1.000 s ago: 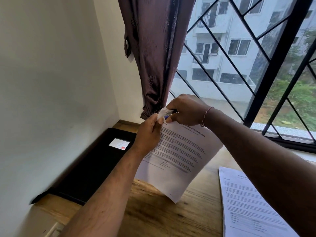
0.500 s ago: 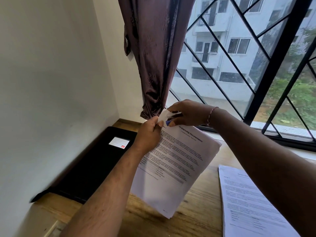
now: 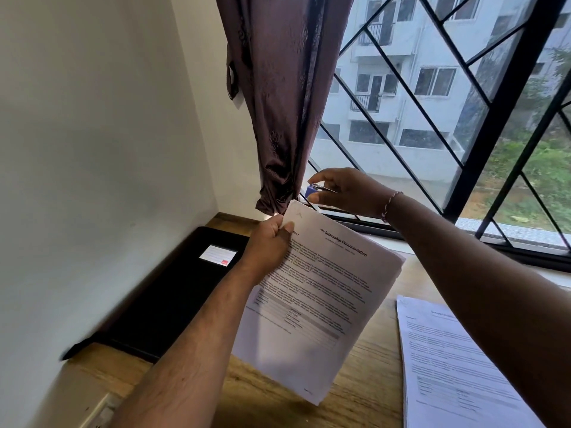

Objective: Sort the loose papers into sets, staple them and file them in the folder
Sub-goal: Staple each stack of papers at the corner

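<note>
Wooden worktop [image 3: 364, 393] runs under a barred window [image 3: 432, 103], with a brown curtain [image 3: 278, 103] hanging at 12 o'clock.

Half a second ago both hands met at the top corner of the paper set [image 3: 321, 298], with the stapler's mouth over that corner. Now the right hand [image 3: 343, 193] has drawn back towards 1 o'clock, its grip closed round the small blue stapler [image 3: 313, 189] between thumb and fingers, just clear of the sheets. The corner stands bare and shows a small slanted mark [image 3: 299, 214], which looks like a staple, though it is too small to be sure.

The left hand [image 3: 272, 239] has a narrow grip, thumb on top, pinching the set just below that corner. The set hangs tilted in the air above the worktop.

I judge this set fastened, so filing comes next. The black folder [image 3: 173, 291] lies closed at 9 o'clock against the wall. More printed papers [image 3: 448, 366] lie at 4 o'clock, apparently not yet dealt with.

Compared with a second ago, the set hangs a little lower and faces the camera more squarely, so its heading reads.
</note>
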